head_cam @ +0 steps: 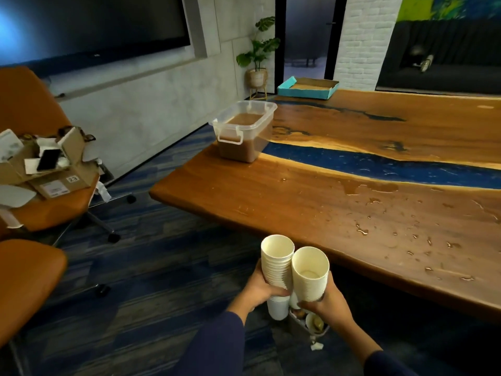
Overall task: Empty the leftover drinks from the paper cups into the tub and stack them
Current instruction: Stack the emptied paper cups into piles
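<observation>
A long wooden worktop (pixel 311 202) with a blue resin streak fills the right half of the frame, its near surface dotted with spilled drops. Orange chairs (pixel 35 109) stand at the left edge, the upper one loaded with cardboard boxes (pixel 51 169). On the worktop's far left corner, upper centre of the frame, sits a clear tub (pixel 245 130), partly full of brown liquid. Behind it, at the far end, lies a teal tray (pixel 307 88), with a potted plant (pixel 259 61) beyond on the floor. At bottom centre, off the worktop's near edge, the left hand (pixel 261 289) curls its fingers around a tall cup stack (pixel 276 263), while the right hand (pixel 329 302) grips a second stack (pixel 310 275) from below; the two stacks touch side by side, mouths up. Beneath the hands, on the floor, a small bin (pixel 309 321) holds more cups.
</observation>
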Tool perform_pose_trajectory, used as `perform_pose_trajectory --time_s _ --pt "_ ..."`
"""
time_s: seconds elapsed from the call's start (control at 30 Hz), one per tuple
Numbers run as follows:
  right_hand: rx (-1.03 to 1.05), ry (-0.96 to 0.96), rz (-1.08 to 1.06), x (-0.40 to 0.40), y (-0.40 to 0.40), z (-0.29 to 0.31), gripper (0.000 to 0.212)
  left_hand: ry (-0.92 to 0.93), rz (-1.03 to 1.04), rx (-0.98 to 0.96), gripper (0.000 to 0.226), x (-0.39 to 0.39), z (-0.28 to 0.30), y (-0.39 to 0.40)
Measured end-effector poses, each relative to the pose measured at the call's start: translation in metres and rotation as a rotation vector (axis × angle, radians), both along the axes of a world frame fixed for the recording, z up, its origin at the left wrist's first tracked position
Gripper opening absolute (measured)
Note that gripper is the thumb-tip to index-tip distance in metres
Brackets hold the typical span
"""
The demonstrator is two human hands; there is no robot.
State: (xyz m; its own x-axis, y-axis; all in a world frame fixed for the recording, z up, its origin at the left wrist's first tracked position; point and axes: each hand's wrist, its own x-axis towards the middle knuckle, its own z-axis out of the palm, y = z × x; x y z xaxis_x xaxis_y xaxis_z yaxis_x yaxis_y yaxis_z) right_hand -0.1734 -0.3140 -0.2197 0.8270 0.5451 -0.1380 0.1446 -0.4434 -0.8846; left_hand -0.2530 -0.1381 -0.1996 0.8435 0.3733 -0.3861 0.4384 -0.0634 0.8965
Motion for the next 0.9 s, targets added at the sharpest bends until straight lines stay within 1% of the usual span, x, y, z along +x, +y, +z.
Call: perform_pose_trajectory --time_s 0.1,0.17,0.2,0.3,0.4,0.43,0.53,0.6,0.67,0.77,0.9 --pt "0.025 0.006 -0.022 0.008 0.006 -0.058 0.092 -0.005 -0.021 0.013 0.104 0.013 -0.06 0.006" --pt "0.039 0.035 -0.051 0.015 0.006 -0.099 0.091 -0.023 -0.009 0.007 0.103 0.02 -0.1 0.005" --pt "0.037 0.02 -0.065 0.019 0.007 -0.121 0.089 -0.039 0.001 0.003 0.104 0.025 -0.122 0.004" --pt "0.025 -0.009 -0.089 0.036 0.006 -0.179 0.084 -0.064 0.016 -0.025 0.096 0.042 -0.178 0.0" --pt "0.0 0.01 -0.174 0.06 0.001 -0.231 0.079 -0.112 -0.001 -0.026 0.089 0.068 -0.225 -0.005" --pt "0.003 0.02 -0.202 0.066 -0.001 -0.245 0.08 -0.125 -0.016 -0.014 0.088 0.077 -0.241 -0.008" --pt "-0.086 -0.037 -0.271 0.085 -0.008 -0.293 0.094 -0.166 -0.046 0.024 0.086 0.102 -0.289 -0.015" --pt "-0.105 -0.024 -0.301 0.091 -0.009 -0.322 0.097 -0.166 -0.045 0.05 0.088 0.112 -0.32 -0.018" --pt "-0.112 -0.028 -0.315 0.096 -0.009 -0.349 0.099 -0.169 -0.044 0.064 0.089 0.119 -0.343 -0.019" --pt "-0.114 -0.019 -0.341 0.098 -0.008 -0.378 0.1 -0.192 -0.05 0.083 0.087 0.127 -0.361 -0.02" --pt "-0.101 -0.003 -0.362 0.103 -0.012 -0.395 0.099 -0.221 -0.085 0.155 0.084 0.136 -0.366 -0.023"
